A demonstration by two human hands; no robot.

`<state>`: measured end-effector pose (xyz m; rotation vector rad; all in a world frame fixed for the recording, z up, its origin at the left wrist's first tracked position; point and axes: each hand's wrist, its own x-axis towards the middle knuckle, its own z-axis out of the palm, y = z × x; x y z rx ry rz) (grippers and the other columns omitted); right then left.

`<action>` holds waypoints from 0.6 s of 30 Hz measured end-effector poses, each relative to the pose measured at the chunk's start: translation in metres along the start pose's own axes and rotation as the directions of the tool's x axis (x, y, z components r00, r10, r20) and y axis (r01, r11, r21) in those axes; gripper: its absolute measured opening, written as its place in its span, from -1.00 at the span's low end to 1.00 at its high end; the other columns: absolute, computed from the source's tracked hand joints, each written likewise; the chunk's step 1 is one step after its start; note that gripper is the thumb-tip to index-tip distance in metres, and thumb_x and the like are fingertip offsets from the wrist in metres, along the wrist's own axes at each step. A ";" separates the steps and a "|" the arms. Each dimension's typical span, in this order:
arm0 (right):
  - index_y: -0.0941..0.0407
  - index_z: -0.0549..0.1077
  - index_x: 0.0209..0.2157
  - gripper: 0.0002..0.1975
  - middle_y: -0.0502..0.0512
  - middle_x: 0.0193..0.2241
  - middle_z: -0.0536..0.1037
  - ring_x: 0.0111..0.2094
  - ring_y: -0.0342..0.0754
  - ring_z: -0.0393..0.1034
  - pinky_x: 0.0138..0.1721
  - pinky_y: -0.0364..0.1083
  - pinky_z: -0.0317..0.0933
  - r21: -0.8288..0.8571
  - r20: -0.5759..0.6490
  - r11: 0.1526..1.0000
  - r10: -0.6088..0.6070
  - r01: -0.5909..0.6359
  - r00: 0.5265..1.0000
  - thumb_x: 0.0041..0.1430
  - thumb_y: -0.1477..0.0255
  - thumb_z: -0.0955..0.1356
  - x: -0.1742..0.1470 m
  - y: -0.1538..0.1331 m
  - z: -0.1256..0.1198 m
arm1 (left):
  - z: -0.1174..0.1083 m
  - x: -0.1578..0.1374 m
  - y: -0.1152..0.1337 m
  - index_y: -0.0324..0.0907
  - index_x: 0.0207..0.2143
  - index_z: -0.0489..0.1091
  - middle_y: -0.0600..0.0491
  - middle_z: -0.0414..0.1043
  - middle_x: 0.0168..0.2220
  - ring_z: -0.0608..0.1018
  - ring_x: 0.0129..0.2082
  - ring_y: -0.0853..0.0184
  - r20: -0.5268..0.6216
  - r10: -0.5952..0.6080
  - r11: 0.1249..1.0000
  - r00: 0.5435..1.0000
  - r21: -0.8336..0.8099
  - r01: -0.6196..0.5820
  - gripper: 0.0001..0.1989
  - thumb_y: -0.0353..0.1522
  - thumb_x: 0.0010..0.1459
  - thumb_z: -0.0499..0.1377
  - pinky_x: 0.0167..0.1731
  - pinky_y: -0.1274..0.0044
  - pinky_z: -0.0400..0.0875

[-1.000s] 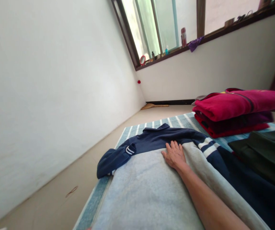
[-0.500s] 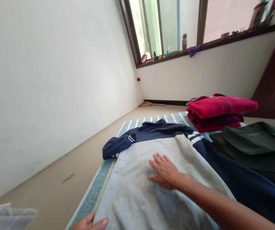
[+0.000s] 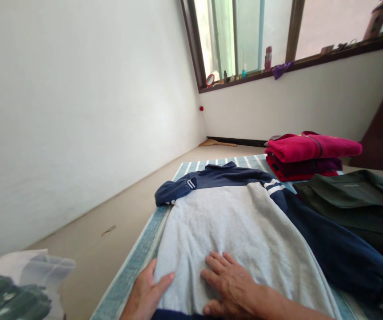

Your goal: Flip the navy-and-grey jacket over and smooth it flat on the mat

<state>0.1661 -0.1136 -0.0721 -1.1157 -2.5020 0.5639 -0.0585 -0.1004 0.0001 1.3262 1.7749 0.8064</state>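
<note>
A grey and navy sweatshirt (image 3: 231, 222) lies spread flat on a blue striped mat (image 3: 134, 266), collar away from me. My right hand (image 3: 231, 284) rests palm down on the grey cloth near its lower edge, fingers spread. My left hand (image 3: 146, 293) lies beside it at the sweatshirt's lower left edge, thumb on the grey cloth and fingers at the hem. One navy sleeve (image 3: 331, 253) runs out to the right, the other (image 3: 173, 191) is bunched at the left shoulder.
A stack of folded red and maroon clothes (image 3: 308, 155) sits at the mat's far right. A dark green garment (image 3: 351, 200) lies beside it. A white wall runs along the left. A window sill with bottles (image 3: 268, 58) is at the back. A white and green bag (image 3: 21, 284) lies bottom left.
My right hand slid from the collar down the grey front to the lower edge. My left hand came into view at the hem. The view tilted downward.
</note>
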 end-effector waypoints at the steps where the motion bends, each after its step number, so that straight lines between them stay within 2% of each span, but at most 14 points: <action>1: 0.08 0.33 0.00 -0.43 0.23 0.05 0.33 0.09 0.19 0.17 0.11 0.19 0.04 0.021 -0.006 1.000 0.021 -0.021 1.000 0.10 -0.02 0.28 0.000 -0.003 -0.002 | 0.005 -0.005 0.004 -0.24 -0.27 0.42 -0.06 0.54 -0.30 0.54 -0.22 0.04 0.011 0.090 0.989 0.996 0.114 -0.091 -0.61 -0.24 -0.19 0.29 -0.19 0.39 0.43; 4: 0.07 0.36 -0.05 -0.53 0.17 0.00 0.38 0.07 0.14 0.21 0.10 0.16 0.05 0.060 -0.025 0.997 0.054 -0.052 0.998 0.13 0.06 0.28 -0.001 -0.008 -0.004 | 0.026 -0.025 0.007 -0.29 -0.05 0.35 -0.17 0.49 -0.16 0.50 -0.12 0.05 0.069 0.239 0.893 0.969 0.376 -0.247 -0.53 -0.26 -0.02 0.16 -0.10 0.36 0.36; 6: 0.08 0.38 -0.06 -0.55 0.18 0.03 0.36 0.09 0.14 0.19 0.12 0.16 0.02 0.064 -0.024 0.996 0.055 -0.054 0.998 0.14 0.07 0.27 -0.002 -0.008 -0.002 | 0.040 -0.037 0.003 -0.32 0.07 0.28 -0.24 0.40 -0.01 0.43 -0.01 0.02 0.095 0.290 0.811 0.952 0.503 -0.297 -0.45 -0.32 -0.01 0.13 -0.01 0.35 0.29; 8: 0.08 0.37 -0.03 -0.54 0.19 0.09 0.32 0.14 0.16 0.13 0.15 0.17 -0.03 0.065 0.003 0.996 0.060 -0.060 0.998 0.16 0.07 0.26 -0.003 -0.006 0.000 | 0.052 -0.045 -0.003 -0.32 0.12 0.23 -0.27 0.30 0.08 0.37 0.06 0.00 0.123 0.311 0.747 0.942 0.581 -0.322 -0.41 -0.37 0.00 0.11 0.01 0.34 0.26; 10: 0.06 0.35 0.01 -0.52 0.19 0.13 0.27 0.18 0.17 0.08 0.18 0.16 -0.07 0.071 0.035 0.995 0.071 -0.074 0.997 0.16 0.07 0.25 -0.004 -0.005 0.002 | 0.056 -0.048 -0.006 -0.32 0.14 0.21 -0.28 0.26 0.12 0.35 0.08 -0.01 0.139 0.312 0.728 0.940 0.601 -0.330 -0.42 -0.39 0.02 0.09 0.02 0.34 0.25; 12: 0.05 0.36 0.01 -0.55 0.18 0.13 0.27 0.18 0.16 0.08 0.19 0.14 -0.08 0.075 0.037 0.994 0.082 -0.084 0.996 0.16 0.10 0.27 -0.005 -0.006 0.001 | 0.050 -0.047 -0.007 -0.32 0.14 0.21 -0.27 0.26 0.12 0.36 0.08 0.02 0.122 0.306 0.766 0.944 0.557 -0.320 -0.43 -0.39 0.03 0.07 0.02 0.37 0.26; 14: 0.05 0.39 -0.05 -0.61 0.16 0.10 0.31 0.14 0.16 0.13 0.17 0.13 -0.04 0.075 0.014 0.994 0.083 -0.084 0.996 0.14 0.16 0.31 -0.006 -0.008 -0.004 | 0.032 -0.043 -0.007 -0.28 0.11 0.25 -0.22 0.32 0.08 0.40 0.05 0.06 0.059 0.271 0.850 0.961 0.454 -0.268 -0.45 -0.36 0.01 0.08 0.02 0.42 0.27; 17: 0.08 0.43 -0.17 -0.71 0.14 -0.01 0.38 0.04 0.12 0.23 0.09 0.08 0.10 0.064 -0.006 0.995 0.082 -0.082 0.997 0.07 0.25 0.36 -0.010 -0.012 -0.022 | -0.004 -0.034 -0.015 -0.23 -0.03 0.35 -0.10 0.46 -0.05 0.44 0.01 0.05 -0.037 0.117 0.962 0.992 0.253 -0.104 -0.46 -0.30 -0.14 0.17 0.04 0.42 0.27; 18: 0.08 0.43 -0.20 -0.73 0.13 -0.05 0.40 0.01 0.10 0.26 0.06 0.05 0.13 0.055 -0.003 0.994 0.092 -0.092 0.996 0.06 0.28 0.38 -0.011 -0.013 -0.030 | -0.015 -0.031 -0.021 -0.22 -0.08 0.38 -0.07 0.47 -0.06 0.44 0.00 0.03 -0.016 0.048 0.982 0.999 0.186 -0.044 -0.47 -0.29 -0.19 0.21 0.03 0.40 0.29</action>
